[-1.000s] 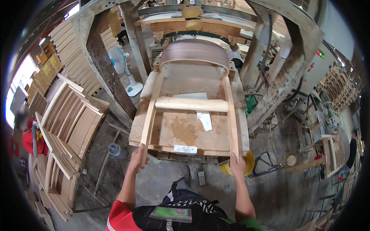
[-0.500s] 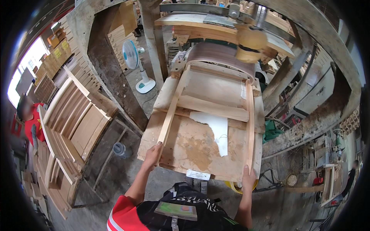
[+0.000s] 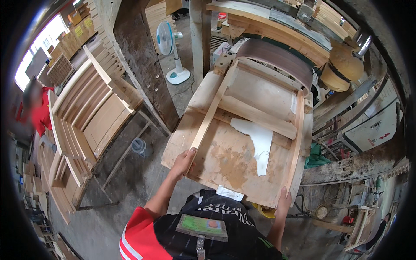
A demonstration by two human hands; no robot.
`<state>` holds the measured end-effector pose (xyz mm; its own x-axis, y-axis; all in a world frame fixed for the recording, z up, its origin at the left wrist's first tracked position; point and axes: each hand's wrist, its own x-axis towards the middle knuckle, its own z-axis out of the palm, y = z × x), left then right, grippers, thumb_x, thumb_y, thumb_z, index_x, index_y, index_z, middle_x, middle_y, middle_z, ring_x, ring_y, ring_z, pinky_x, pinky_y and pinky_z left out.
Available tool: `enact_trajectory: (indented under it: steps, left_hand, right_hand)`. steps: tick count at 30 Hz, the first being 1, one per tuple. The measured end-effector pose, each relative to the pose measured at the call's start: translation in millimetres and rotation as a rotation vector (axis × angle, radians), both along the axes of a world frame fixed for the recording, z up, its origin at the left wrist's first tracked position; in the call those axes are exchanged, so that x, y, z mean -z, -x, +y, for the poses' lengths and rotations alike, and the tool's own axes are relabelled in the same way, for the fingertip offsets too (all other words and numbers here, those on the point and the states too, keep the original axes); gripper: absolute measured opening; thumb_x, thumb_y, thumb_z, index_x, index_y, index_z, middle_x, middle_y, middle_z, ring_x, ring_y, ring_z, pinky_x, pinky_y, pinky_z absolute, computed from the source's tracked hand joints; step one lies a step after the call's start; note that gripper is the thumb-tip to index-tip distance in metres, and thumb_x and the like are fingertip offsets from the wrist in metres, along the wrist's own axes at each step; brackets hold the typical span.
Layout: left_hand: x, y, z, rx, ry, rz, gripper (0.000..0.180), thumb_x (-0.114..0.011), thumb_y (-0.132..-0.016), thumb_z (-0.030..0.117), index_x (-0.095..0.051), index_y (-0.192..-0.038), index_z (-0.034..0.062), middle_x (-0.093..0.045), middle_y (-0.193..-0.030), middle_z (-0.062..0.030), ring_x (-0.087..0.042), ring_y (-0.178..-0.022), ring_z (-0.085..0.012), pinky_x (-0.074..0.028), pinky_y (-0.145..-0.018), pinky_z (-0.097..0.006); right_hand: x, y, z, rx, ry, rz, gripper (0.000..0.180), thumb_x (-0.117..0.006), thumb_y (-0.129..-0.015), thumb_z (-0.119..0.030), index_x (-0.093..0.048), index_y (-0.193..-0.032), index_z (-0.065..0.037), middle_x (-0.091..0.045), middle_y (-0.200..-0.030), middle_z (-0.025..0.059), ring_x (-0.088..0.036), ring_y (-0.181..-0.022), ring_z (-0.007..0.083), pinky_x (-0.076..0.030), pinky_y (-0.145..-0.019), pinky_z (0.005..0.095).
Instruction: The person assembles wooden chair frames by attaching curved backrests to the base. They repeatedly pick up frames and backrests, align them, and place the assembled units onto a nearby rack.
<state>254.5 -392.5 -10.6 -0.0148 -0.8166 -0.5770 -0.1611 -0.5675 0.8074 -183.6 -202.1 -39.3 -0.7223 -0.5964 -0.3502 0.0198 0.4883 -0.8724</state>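
A pale wooden chair-back-like frame (image 3: pixel 258 116), with two long side rails and crosspieces, lies over a worn wooden work board (image 3: pixel 208 160). My left hand (image 3: pixel 183 163) is closed around the near end of its left rail. At the near end of the right rail, my right hand (image 3: pixel 283 201) grips with its fingers partly hidden beneath. The frame's far end lies close against a broad brown sanding belt (image 3: pixel 277 58); whether they touch, I cannot tell. A torn white sheet (image 3: pixel 260 151) lies on the board between the rails.
Left stands a rack of curved wooden chair parts (image 3: pixel 86 104), with a person in red (image 3: pixel 40 115) behind it. A white-blue fan (image 3: pixel 173 52), a grey bucket (image 3: pixel 139 146) and a heavy metal post (image 3: pixel 143 56) are nearby. A grey electrical cabinet (image 3: pixel 377 128) stands right.
The view has turned, so the frame, board and belt sit further right and more slanted. Both hands keep their hold on the rails.
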Motion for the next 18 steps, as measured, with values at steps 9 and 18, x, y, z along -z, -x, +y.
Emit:
enact_trajectory:
  steps: [9,18]
  left_hand:
    - [-1,3,-1,0.007,-0.02,-0.02,0.068,-0.051,-0.101,0.064,-0.066,-0.132,0.0053,-0.063,-0.077,-0.0068,-0.058,-0.057,-0.0145,-0.048,-0.053,-0.032]
    - [-11,8,-3,0.029,-0.043,-0.029,0.067,-0.05,-0.101,0.065,-0.066,-0.128,0.006,-0.064,-0.076,-0.0062,-0.059,-0.058,-0.0139,-0.046,-0.048,-0.031]
  right_hand:
    - [-19,-7,-3,0.022,-0.042,-0.042,0.047,-0.06,-0.105,-0.039,-0.065,-0.128,0.002,-0.069,-0.103,0.01,-0.066,-0.084,0.0158,-0.056,-0.064,0.0309]
    - [-7,0,4,0.022,-0.008,-0.011,0.052,-0.058,-0.106,-0.038,-0.062,-0.135,0.004,-0.069,-0.119,0.0146,-0.065,-0.106,0.0231,-0.05,-0.095,0.0351]
